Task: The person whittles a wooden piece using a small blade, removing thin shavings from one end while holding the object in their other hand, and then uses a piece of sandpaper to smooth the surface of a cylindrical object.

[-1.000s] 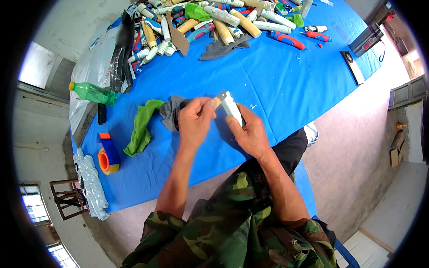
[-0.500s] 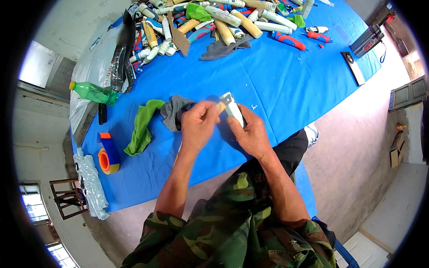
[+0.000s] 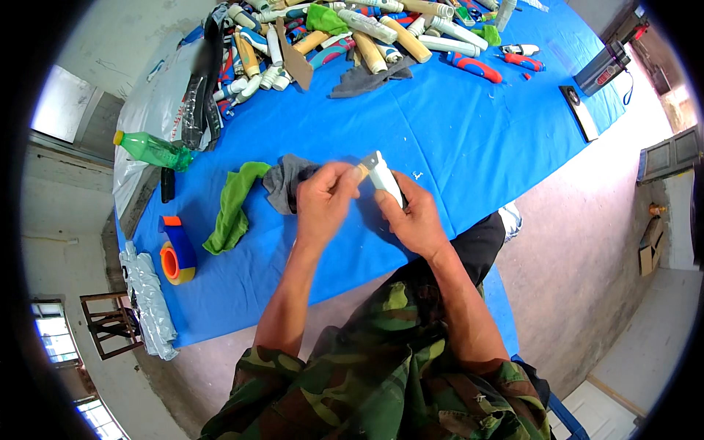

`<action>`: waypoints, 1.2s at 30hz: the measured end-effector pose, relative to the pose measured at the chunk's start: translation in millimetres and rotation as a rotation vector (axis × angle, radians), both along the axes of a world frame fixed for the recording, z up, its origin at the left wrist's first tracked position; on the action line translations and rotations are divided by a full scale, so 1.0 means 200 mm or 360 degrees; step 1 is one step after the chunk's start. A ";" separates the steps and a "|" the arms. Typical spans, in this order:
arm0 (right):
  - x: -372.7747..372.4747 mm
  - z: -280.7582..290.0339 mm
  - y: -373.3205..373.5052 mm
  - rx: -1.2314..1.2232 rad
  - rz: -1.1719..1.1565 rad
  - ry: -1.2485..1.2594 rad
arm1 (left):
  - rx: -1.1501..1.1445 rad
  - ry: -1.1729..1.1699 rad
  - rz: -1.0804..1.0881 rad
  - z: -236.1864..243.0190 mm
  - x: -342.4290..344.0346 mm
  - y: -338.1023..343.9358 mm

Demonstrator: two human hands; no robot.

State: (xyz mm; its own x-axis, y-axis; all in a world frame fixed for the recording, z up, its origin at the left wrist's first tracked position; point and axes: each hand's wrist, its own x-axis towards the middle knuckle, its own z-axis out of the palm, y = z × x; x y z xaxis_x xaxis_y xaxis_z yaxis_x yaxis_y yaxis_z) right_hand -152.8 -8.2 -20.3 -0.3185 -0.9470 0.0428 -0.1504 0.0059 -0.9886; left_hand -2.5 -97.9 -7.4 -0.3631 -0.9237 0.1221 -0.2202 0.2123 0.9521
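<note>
While one hand [image 3: 323, 199] pinches one blade [image 3: 371, 160], the other [image 3: 416, 221] holds one white piece [image 3: 387, 185].

1. The pile [image 3: 405, 38] is lying on the table [image 3: 469, 139], along its far side.
2. The flask [image 3: 598, 72] is standing right of the pile, near the right edge; a flat bar [image 3: 581, 117] is lying before it.
3. The bottle [image 3: 150, 151] is lying at the left, behind the tape [image 3: 178, 257].
4. One rag [image 3: 233, 209] is lying right of the tape; another rag [image 3: 281, 185] is lying between it and the left hand [image 3: 326, 199].
5. Over the table, the right hand [image 3: 416, 213] is holding a piece [image 3: 384, 178], right of the left hand's scraper [image 3: 367, 166].
</note>
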 end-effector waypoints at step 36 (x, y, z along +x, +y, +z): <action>-0.08 0.03 0.02 0.0192 0.0309 -0.0504 | -0.0027 -0.0033 0.0019 0.01 0.04 0.02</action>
State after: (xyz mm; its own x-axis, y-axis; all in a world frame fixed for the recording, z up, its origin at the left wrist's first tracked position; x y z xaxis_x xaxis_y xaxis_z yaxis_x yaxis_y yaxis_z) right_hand -169.3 -4.4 -13.7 -0.1127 -0.9831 -0.1440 0.1524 0.1261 -0.9802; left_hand 5.0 -94.6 -4.7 -0.3549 -0.9258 0.1304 -0.2426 0.2259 0.9435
